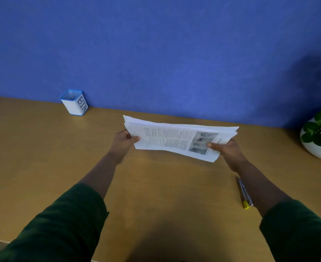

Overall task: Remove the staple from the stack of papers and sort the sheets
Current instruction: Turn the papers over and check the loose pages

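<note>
Gripping the paper stack (176, 138) at either end, left hand (123, 142), right hand (226, 150); staple indiscernible.

Bare desk (156, 186) lies between the bin (74, 103), the plant pot (318, 148) and what seems a staple remover (245, 193).

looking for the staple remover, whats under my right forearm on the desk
A slim metal tool with a yellow tip lies on the desk, partly covered by the right forearm. Its far end is hidden, so its kind is unclear.
</note>
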`<state>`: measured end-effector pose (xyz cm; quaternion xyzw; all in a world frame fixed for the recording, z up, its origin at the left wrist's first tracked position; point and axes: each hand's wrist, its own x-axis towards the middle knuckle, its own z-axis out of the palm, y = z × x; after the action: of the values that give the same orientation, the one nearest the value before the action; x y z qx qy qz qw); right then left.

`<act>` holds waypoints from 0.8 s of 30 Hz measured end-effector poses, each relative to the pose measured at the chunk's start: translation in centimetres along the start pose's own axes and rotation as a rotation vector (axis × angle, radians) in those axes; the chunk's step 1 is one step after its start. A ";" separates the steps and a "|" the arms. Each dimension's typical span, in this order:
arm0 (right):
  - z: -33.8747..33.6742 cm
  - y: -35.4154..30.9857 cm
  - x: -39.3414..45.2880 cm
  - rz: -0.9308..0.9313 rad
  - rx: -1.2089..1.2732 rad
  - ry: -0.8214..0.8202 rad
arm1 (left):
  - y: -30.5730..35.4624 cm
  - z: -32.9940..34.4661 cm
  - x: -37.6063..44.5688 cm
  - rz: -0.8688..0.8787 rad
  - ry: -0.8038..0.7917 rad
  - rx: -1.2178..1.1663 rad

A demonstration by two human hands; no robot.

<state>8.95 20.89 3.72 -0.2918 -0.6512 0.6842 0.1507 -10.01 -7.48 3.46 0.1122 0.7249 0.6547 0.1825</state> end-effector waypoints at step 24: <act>0.4 1.0 -0.4 0.089 -0.072 0.048 | -1.6 1.1 -1.4 -0.091 -0.099 0.210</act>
<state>9.22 20.23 2.79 -0.3421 -0.6580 0.6591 0.1251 -8.19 -7.21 1.96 0.1297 0.7840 0.5598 0.2349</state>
